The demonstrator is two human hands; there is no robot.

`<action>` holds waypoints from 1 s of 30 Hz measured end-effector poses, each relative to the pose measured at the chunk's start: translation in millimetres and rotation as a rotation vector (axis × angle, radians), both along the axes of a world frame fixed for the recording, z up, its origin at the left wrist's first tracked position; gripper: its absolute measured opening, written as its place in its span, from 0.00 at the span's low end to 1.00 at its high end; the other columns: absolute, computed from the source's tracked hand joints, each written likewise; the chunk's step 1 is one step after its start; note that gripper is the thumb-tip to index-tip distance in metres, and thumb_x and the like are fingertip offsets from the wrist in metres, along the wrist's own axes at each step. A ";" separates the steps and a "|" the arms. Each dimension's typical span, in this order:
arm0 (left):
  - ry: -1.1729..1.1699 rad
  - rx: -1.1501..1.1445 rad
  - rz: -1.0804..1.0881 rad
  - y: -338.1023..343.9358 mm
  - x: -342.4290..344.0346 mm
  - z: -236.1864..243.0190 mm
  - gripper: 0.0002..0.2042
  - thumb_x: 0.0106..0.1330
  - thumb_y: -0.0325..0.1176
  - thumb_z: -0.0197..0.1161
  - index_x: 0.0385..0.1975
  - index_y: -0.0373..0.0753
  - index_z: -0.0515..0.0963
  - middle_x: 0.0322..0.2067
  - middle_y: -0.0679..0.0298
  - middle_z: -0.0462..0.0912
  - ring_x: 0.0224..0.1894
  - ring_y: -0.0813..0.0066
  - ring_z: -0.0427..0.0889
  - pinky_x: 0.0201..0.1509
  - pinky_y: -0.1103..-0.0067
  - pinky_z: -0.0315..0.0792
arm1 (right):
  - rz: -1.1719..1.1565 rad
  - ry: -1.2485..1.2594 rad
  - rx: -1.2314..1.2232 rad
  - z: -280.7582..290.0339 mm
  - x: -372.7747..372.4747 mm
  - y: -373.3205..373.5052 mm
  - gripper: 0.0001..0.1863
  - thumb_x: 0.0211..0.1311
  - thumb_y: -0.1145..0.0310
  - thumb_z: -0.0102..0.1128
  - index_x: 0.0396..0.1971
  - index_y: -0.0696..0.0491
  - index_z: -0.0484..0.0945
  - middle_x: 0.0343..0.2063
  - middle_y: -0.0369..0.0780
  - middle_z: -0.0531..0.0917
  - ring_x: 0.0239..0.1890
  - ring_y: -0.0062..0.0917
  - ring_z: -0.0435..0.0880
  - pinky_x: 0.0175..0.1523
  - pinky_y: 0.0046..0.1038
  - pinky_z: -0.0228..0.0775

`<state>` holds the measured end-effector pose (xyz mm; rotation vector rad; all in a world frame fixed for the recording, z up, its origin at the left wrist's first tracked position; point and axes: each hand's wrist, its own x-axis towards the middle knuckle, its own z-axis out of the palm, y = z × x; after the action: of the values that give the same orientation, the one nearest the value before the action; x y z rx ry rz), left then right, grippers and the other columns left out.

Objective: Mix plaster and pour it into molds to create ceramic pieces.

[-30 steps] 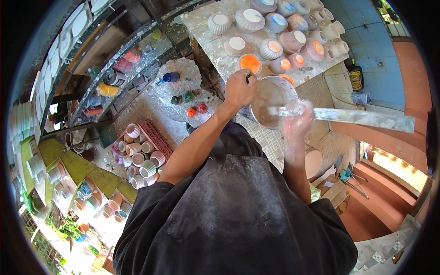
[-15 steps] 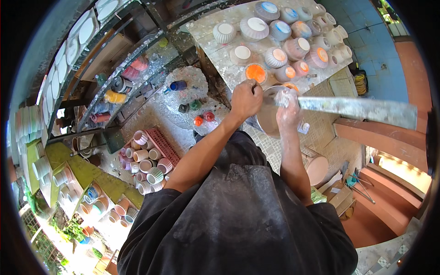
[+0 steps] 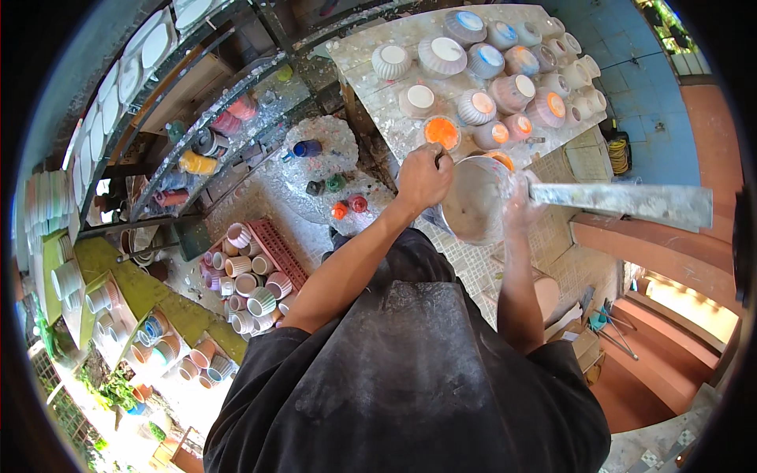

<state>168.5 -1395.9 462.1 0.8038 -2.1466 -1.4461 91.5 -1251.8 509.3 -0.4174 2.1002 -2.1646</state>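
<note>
My right hand (image 3: pixel 522 199) is blurred but closed on one end of a long flat stick (image 3: pixel 623 203), crusted with pale material and pointing out to the right. Beside it stands a bucket (image 3: pixel 473 230) with a whitish coated inside. Curled into a fist, my left hand (image 3: pixel 426 180) is at the bucket's left rim and seems to grip it; its fingertips are hidden. Just beyond that hand sits a pot with a bright orange top (image 3: pixel 441 134). Another orange-topped pot (image 3: pixel 500 160) shows partly behind the bucket.
A table (image 3: pixel 371 94) ahead carries several fluted pots (image 3: pixel 476 106) with white, blue or orange tops. Small colour bottles (image 3: pixel 337 183) stand on a splattered stand to the left. A pink crate (image 3: pixel 276 256) is beside stacked pots; shelves (image 3: pixel 229 142) line the left.
My right hand has moved slightly right and down, swinging the stick a little lower and uncovering more of the bucket's inside. The left hand stays about where it was.
</note>
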 end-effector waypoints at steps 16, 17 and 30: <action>-0.006 -0.033 0.030 2.3 0.1 -0.9 0.09 0.54 0.31 0.48 0.24 0.33 0.74 0.27 0.45 0.76 0.32 0.46 0.76 0.37 0.62 0.69 | 0.147 -0.103 0.082 -22.0 -26.6 26.9 0.03 0.55 0.76 0.52 0.29 0.57 0.72 0.26 0.38 0.74 0.27 0.24 0.74 0.33 0.26 0.69; -0.012 -0.036 0.042 2.0 0.6 -1.4 0.09 0.54 0.31 0.48 0.24 0.33 0.74 0.27 0.45 0.76 0.32 0.46 0.76 0.37 0.62 0.69 | 0.056 -0.046 0.105 -13.2 -13.3 7.2 0.05 0.54 0.76 0.53 0.31 0.59 0.73 0.27 0.38 0.75 0.29 0.25 0.75 0.34 0.27 0.69; -0.043 -0.010 0.060 3.7 3.4 5.1 0.11 0.52 0.34 0.50 0.24 0.32 0.75 0.28 0.46 0.78 0.33 0.47 0.77 0.39 0.61 0.70 | 0.162 0.239 0.293 -31.5 -26.8 20.4 0.05 0.55 0.76 0.51 0.31 0.59 0.72 0.26 0.41 0.74 0.27 0.27 0.73 0.31 0.28 0.66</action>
<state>172.0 -1392.2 467.2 0.8962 -2.1409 -1.3987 64.7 -1231.4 477.8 -0.8160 2.3628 -1.7580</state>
